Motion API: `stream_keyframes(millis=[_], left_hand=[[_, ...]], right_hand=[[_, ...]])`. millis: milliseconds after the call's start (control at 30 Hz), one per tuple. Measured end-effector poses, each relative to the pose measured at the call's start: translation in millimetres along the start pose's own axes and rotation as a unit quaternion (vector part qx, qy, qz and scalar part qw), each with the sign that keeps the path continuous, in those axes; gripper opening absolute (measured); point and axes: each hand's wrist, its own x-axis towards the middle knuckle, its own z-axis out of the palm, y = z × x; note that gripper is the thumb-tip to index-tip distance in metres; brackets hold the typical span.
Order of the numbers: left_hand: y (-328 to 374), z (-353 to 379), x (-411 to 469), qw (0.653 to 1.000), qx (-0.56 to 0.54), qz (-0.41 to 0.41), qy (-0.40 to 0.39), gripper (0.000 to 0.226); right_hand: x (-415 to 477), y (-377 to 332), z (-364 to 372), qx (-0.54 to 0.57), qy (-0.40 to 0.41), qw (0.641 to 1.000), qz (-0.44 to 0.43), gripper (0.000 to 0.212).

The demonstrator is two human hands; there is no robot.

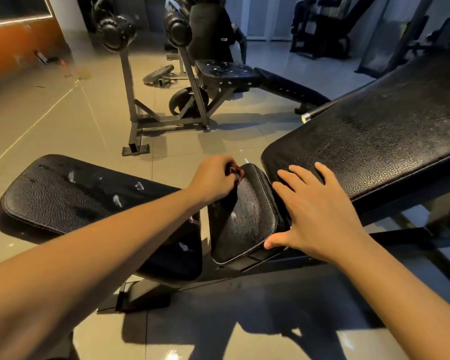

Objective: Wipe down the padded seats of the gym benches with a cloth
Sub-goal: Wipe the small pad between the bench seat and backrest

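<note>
A dim gym with a glossy tiled floor [50, 120]. On the right, a large black back pad [374, 131] slopes upward and is cut off by the frame's right edge. On the left lies a long black pad [63, 201] with pale scuffed patches; its near end is hidden behind the person's left forearm. Further back stands a metal rack [130, 81] with another bench seat [226, 71] beside it. The machines behind them are too dark to make out.

Between the two near pads sits the small seat pad [244, 219], black, pebbled and tilted, with its frame mostly in shadow below. The left grip [216, 178] is curled into a fist at the far corner of this seat pad. Something dark shows between its fingers, but it cannot be told whether that is the cloth or part of the bench. The right grip [320, 211] lies flat with fingers spread, holding nothing. Its fingertips rest on the lower edge of the back pad and its thumb touches the seat pad's side. A weight plate [159, 74] lies on the floor far behind.
</note>
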Motion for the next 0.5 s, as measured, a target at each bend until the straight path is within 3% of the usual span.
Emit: stream_keyframes(millis=[100,233,300,367,500], left_hand=[[7,-6,-24,0.999,-0.033,0.008,-0.016,0.012],[29,-20,-99,0.978,-0.063,0.154,-0.125,0.017],[25,-21,-97,0.975,-0.033,0.18,-0.129,0.018],[16,-16,-71,0.983,0.012,0.15,-0.109,0.018],[-18,-9,-11,0.996,0.078,0.005,-0.05,0.018]], right_hand=[[-1,0,-3,0.001,-0.012,1.0,0.002,0.119],[-1,0,-4,-0.005,-0.02,1.0,0.001,0.121],[0,0,-5,-0.004,-0.019,1.0,0.001,0.121],[0,0,-3,-0.008,-0.016,1.0,0.001,0.121],[-2,0,-1,0.004,-0.003,1.0,-0.002,0.12]])
